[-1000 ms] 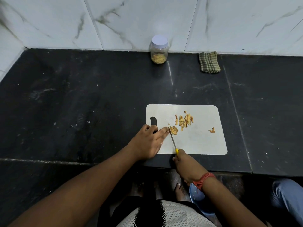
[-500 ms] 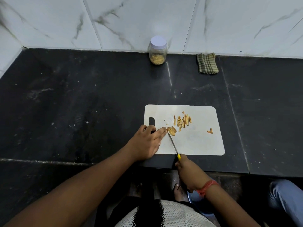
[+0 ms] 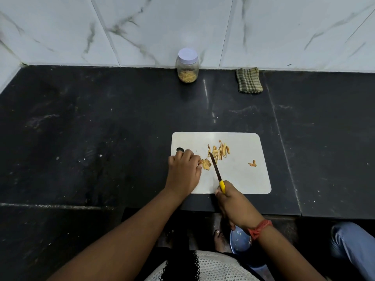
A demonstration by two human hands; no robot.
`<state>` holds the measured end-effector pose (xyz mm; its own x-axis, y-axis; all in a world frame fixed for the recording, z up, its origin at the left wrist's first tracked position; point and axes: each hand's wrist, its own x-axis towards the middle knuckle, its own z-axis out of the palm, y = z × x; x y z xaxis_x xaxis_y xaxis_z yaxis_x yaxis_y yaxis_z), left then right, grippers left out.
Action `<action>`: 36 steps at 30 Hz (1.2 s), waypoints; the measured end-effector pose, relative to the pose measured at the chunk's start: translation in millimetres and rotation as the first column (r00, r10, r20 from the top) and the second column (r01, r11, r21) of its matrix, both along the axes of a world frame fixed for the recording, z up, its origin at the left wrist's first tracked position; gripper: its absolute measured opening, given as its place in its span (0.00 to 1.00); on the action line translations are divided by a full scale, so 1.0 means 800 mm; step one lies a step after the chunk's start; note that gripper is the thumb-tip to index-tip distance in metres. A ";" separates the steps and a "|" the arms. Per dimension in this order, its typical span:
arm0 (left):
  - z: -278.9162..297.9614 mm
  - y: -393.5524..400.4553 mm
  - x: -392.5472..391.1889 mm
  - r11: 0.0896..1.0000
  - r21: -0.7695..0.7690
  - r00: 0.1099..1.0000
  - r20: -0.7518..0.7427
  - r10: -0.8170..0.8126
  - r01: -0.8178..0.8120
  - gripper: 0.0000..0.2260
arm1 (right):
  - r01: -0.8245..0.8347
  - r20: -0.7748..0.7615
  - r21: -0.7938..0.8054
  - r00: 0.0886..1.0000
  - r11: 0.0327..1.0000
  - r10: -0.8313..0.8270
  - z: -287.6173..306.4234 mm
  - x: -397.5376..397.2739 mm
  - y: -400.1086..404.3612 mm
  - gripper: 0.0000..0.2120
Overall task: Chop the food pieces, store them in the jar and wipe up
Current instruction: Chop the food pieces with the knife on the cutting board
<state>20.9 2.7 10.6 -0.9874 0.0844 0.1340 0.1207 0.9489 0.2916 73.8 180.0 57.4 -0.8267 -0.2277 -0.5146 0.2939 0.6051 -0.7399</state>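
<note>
A white cutting board (image 3: 243,179) lies on the black counter. On it sit a pile of orange-yellow food strips (image 3: 220,151), a small clump (image 3: 206,164) and one stray piece (image 3: 252,163). My left hand (image 3: 185,171) rests on the board's left part, its curled fingertips holding the small clump. My right hand (image 3: 231,201) grips the yellow handle of a knife (image 3: 215,166), whose blade points up-left between the clump and the pile. A lidded jar (image 3: 187,66) with food inside stands by the wall. A checked cloth (image 3: 249,80) lies to its right.
The marble-tiled wall (image 3: 182,27) bounds the black counter (image 3: 81,128) at the back. Below the counter edge a blue bowl (image 3: 240,241) sits on the floor near a foot. A person's knee in jeans (image 3: 353,244) shows at the lower right.
The fingers of my left hand have curled in over the small clump. The knife has shifted right, its tip now against the pile of strips.
</note>
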 end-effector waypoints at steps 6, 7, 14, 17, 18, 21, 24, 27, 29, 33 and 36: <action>0.010 0.009 -0.009 0.994 -0.008 0.989 0.097 0.112 -0.112 0.08 | -0.030 0.011 -0.001 1.000 1.000 0.030 0.007 -0.010 0.013 0.09; 0.010 0.010 -0.009 0.992 -0.001 0.986 0.109 0.126 -0.127 0.08 | -0.030 0.023 -0.013 0.999 0.999 0.030 0.007 -0.011 0.015 0.09; 0.008 0.013 -0.004 0.973 0.094 0.968 0.155 0.197 -0.213 0.09 | -0.078 0.057 -0.047 0.995 0.996 0.081 0.012 -0.026 0.018 0.09; 0.007 0.010 -0.005 0.963 0.133 0.959 0.196 0.206 -0.234 0.10 | -0.102 0.085 -0.057 0.991 0.993 0.106 0.012 -0.032 0.017 0.09; 0.007 0.010 -0.006 0.956 0.160 0.954 0.213 0.211 -0.247 0.09 | -0.112 0.088 -0.052 0.989 0.992 0.116 0.012 -0.033 0.017 0.09; 0.008 0.010 -0.007 0.942 0.190 0.947 0.221 0.234 -0.278 0.10 | -0.155 0.098 -0.028 0.983 0.988 0.157 0.010 -0.036 0.014 0.09; 0.006 0.008 -0.006 0.933 0.214 0.946 0.210 0.246 -0.290 0.11 | -0.196 0.098 0.023 0.976 0.980 0.193 0.008 -0.038 0.009 0.09; 0.001 0.003 -0.001 0.941 0.197 0.954 0.181 0.240 -0.275 0.10 | -0.223 0.100 0.036 0.971 0.974 0.218 0.006 -0.039 0.003 0.09; 0.001 -0.001 0.002 0.951 0.174 0.961 0.153 0.230 -0.256 0.11 | -0.232 0.094 0.043 0.969 0.972 0.227 0.004 -0.039 0.000 0.09; 0.004 -0.005 0.002 0.964 0.139 0.967 0.154 0.205 -0.226 0.11 | -0.215 0.107 0.034 0.972 0.976 0.210 0.002 -0.040 -0.001 0.09; 0.003 -0.004 0.000 0.976 0.099 0.973 0.141 0.181 -0.196 0.09 | -0.179 0.107 0.024 0.979 0.984 0.175 0.001 -0.042 0.000 0.08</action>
<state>20.9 -0.6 13.2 -0.9936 -0.1133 0.0007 -0.1037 0.9115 0.3981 40.3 179.9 58.1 -0.7165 -0.3468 -0.6052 0.2540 0.6783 -0.6895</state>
